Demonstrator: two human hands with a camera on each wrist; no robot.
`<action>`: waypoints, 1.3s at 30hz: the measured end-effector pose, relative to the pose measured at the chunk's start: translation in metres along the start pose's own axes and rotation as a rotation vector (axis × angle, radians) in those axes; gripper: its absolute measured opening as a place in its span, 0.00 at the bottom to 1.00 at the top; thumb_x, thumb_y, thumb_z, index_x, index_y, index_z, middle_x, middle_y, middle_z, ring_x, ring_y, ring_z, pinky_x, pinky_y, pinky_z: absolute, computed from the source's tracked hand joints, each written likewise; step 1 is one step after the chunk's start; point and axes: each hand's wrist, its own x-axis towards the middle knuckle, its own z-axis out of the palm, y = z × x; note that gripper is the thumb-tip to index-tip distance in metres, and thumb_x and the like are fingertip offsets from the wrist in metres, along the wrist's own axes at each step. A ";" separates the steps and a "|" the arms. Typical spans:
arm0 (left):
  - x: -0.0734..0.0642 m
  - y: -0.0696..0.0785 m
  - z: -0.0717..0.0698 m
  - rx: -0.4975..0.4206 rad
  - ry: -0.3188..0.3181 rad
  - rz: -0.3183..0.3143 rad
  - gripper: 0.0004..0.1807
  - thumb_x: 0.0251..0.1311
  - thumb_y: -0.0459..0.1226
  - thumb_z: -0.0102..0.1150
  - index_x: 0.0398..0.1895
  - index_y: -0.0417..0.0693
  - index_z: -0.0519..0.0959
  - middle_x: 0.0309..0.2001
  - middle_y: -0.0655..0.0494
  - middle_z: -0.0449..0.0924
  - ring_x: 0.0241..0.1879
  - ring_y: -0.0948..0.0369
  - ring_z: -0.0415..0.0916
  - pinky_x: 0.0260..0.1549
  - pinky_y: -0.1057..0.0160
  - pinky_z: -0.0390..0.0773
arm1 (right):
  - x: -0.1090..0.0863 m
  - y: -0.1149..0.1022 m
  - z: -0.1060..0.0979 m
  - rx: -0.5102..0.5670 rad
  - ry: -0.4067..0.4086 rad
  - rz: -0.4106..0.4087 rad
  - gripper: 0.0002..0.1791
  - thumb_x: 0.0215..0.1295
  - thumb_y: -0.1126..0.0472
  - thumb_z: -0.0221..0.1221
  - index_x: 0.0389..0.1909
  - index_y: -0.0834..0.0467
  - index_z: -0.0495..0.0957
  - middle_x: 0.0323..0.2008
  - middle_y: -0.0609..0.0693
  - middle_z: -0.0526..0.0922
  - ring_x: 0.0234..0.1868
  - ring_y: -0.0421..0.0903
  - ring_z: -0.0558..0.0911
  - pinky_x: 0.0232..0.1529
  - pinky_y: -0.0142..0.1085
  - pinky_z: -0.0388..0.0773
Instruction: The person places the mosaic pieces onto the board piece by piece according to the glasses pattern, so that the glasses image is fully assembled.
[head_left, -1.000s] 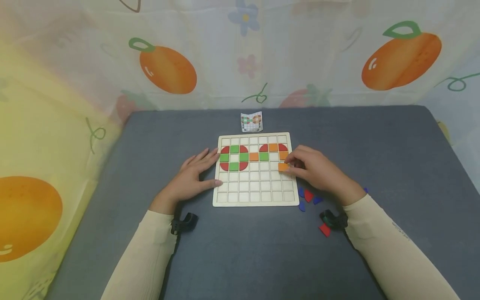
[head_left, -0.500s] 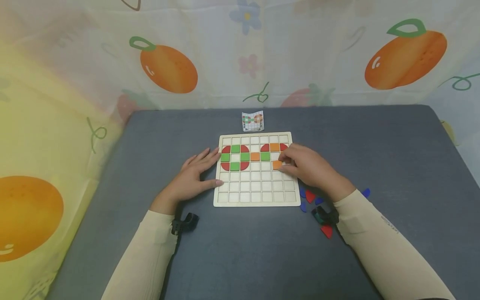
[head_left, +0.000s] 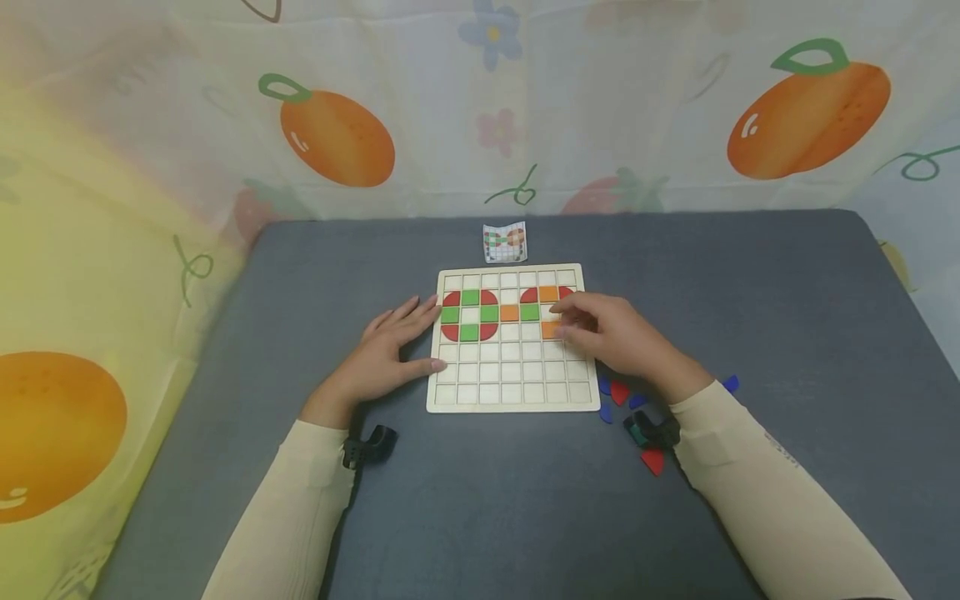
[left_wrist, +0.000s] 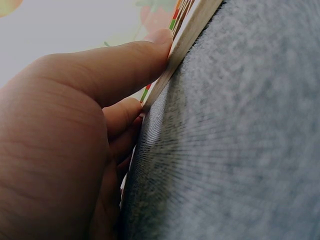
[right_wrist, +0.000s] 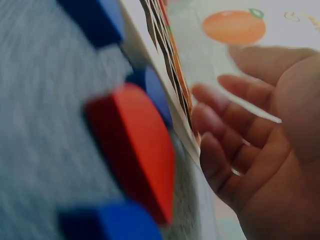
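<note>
A pale wooden grid board (head_left: 487, 392) lies on the table, with red, green and orange tiles set in its upper cells. My left hand (head_left: 390, 350) rests against the board's left edge, fingers spread and thumb on the frame; in the left wrist view the thumb (left_wrist: 125, 60) lies on the rim. Over the board's right side is my right hand (head_left: 618, 329), its thumb at an orange tile (head_left: 550, 331) that sits in a cell. Thumb and fingers are apart in the right wrist view, with nothing between them. This hand hides some cells on the right.
A small printed pattern card (head_left: 505, 242) lies behind the board. Loose pieces lie right of the board: a red piece (head_left: 619, 392), several blue ones (head_left: 606, 412), and another red piece (head_left: 653, 461) near the right wrist. A fruit-print cloth (head_left: 525, 100) hangs behind the table.
The right hand has carried the orange tile one cell leftward across the board, and its index finger and thumb have parted from it. The left hand stays in place.
</note>
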 end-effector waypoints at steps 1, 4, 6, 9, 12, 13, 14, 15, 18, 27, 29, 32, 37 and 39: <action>0.000 0.000 0.000 0.001 0.000 -0.001 0.51 0.70 0.56 0.72 0.89 0.56 0.57 0.87 0.65 0.49 0.86 0.58 0.36 0.79 0.42 0.35 | -0.001 0.000 -0.002 0.028 0.003 0.005 0.19 0.80 0.57 0.66 0.65 0.61 0.84 0.48 0.50 0.86 0.45 0.48 0.81 0.49 0.47 0.79; 0.000 0.000 0.000 0.006 -0.001 -0.001 0.51 0.70 0.56 0.72 0.89 0.56 0.56 0.87 0.65 0.49 0.86 0.58 0.36 0.79 0.42 0.36 | -0.006 -0.001 -0.010 0.130 0.004 0.014 0.20 0.82 0.56 0.64 0.66 0.62 0.82 0.50 0.53 0.86 0.47 0.50 0.82 0.48 0.44 0.80; 0.000 0.000 0.000 0.009 -0.001 -0.003 0.52 0.69 0.57 0.72 0.89 0.56 0.56 0.87 0.65 0.49 0.86 0.58 0.36 0.79 0.42 0.36 | -0.010 -0.001 -0.017 0.201 0.003 0.020 0.20 0.84 0.56 0.62 0.67 0.63 0.81 0.53 0.55 0.86 0.49 0.52 0.82 0.49 0.44 0.81; 0.000 0.000 0.000 0.007 0.000 -0.003 0.52 0.69 0.57 0.72 0.89 0.56 0.57 0.87 0.65 0.50 0.86 0.58 0.36 0.79 0.42 0.36 | -0.017 0.000 -0.026 0.269 0.003 0.018 0.20 0.85 0.58 0.59 0.68 0.65 0.79 0.55 0.58 0.85 0.50 0.55 0.83 0.50 0.44 0.82; 0.001 0.001 -0.001 0.007 0.002 -0.001 0.52 0.69 0.57 0.72 0.89 0.55 0.57 0.87 0.65 0.50 0.86 0.58 0.36 0.79 0.42 0.36 | -0.024 0.004 -0.033 0.300 0.004 0.010 0.20 0.87 0.59 0.56 0.68 0.67 0.78 0.54 0.61 0.86 0.49 0.57 0.83 0.49 0.42 0.83; 0.001 0.001 -0.001 0.007 0.002 0.000 0.52 0.69 0.57 0.71 0.89 0.55 0.57 0.87 0.65 0.50 0.86 0.58 0.36 0.79 0.42 0.36 | -0.026 0.006 -0.034 0.315 0.002 0.001 0.21 0.87 0.59 0.54 0.69 0.68 0.77 0.54 0.62 0.86 0.48 0.57 0.84 0.49 0.41 0.83; 0.001 0.001 -0.001 0.008 0.002 0.000 0.52 0.69 0.57 0.72 0.89 0.55 0.57 0.87 0.64 0.50 0.86 0.58 0.36 0.79 0.42 0.36 | -0.029 0.008 -0.035 0.337 -0.003 -0.007 0.21 0.88 0.59 0.52 0.69 0.69 0.77 0.54 0.63 0.85 0.49 0.56 0.84 0.50 0.40 0.83; 0.001 0.001 -0.001 0.008 0.002 0.000 0.52 0.69 0.57 0.72 0.89 0.55 0.57 0.87 0.64 0.50 0.86 0.58 0.36 0.79 0.42 0.36 | -0.031 0.011 -0.036 0.360 -0.008 -0.020 0.22 0.89 0.58 0.49 0.70 0.70 0.75 0.54 0.64 0.85 0.49 0.56 0.84 0.50 0.39 0.83; 0.001 0.000 0.000 0.008 0.001 -0.004 0.52 0.69 0.57 0.71 0.89 0.55 0.57 0.87 0.65 0.50 0.86 0.58 0.36 0.80 0.42 0.36 | -0.040 0.017 -0.039 0.442 -0.028 -0.054 0.29 0.92 0.53 0.41 0.72 0.74 0.72 0.56 0.66 0.83 0.52 0.56 0.84 0.52 0.37 0.82; 0.000 0.001 -0.001 0.018 -0.004 -0.004 0.52 0.69 0.57 0.71 0.89 0.55 0.57 0.87 0.64 0.50 0.86 0.58 0.36 0.79 0.42 0.36 | -0.062 0.036 -0.046 0.494 -0.098 -0.079 0.32 0.91 0.50 0.39 0.76 0.75 0.65 0.60 0.67 0.80 0.59 0.57 0.82 0.59 0.37 0.79; 0.000 0.002 -0.001 0.014 -0.003 -0.006 0.51 0.70 0.57 0.71 0.89 0.55 0.57 0.87 0.64 0.50 0.86 0.58 0.36 0.79 0.42 0.36 | -0.064 0.039 -0.048 0.459 -0.115 -0.052 0.27 0.89 0.58 0.46 0.76 0.72 0.66 0.61 0.66 0.80 0.60 0.55 0.82 0.60 0.34 0.78; 0.000 0.001 -0.001 0.008 -0.002 -0.004 0.51 0.70 0.56 0.71 0.89 0.55 0.57 0.87 0.64 0.50 0.86 0.58 0.36 0.79 0.42 0.36 | -0.065 0.042 -0.048 0.401 -0.148 -0.002 0.28 0.81 0.66 0.60 0.77 0.68 0.68 0.64 0.62 0.80 0.62 0.54 0.81 0.60 0.32 0.77; 0.000 0.000 0.000 0.008 0.002 0.001 0.51 0.70 0.56 0.71 0.89 0.55 0.57 0.87 0.64 0.50 0.86 0.58 0.36 0.79 0.42 0.36 | -0.063 0.041 -0.046 0.279 -0.187 0.043 0.35 0.70 0.63 0.75 0.75 0.62 0.73 0.66 0.56 0.80 0.62 0.54 0.78 0.61 0.33 0.75; 0.000 -0.001 0.000 0.009 0.003 0.002 0.51 0.70 0.56 0.71 0.89 0.55 0.57 0.87 0.64 0.50 0.86 0.58 0.36 0.79 0.42 0.36 | -0.063 0.039 -0.045 0.196 -0.199 0.043 0.35 0.67 0.59 0.78 0.72 0.59 0.77 0.65 0.53 0.79 0.61 0.52 0.78 0.61 0.34 0.75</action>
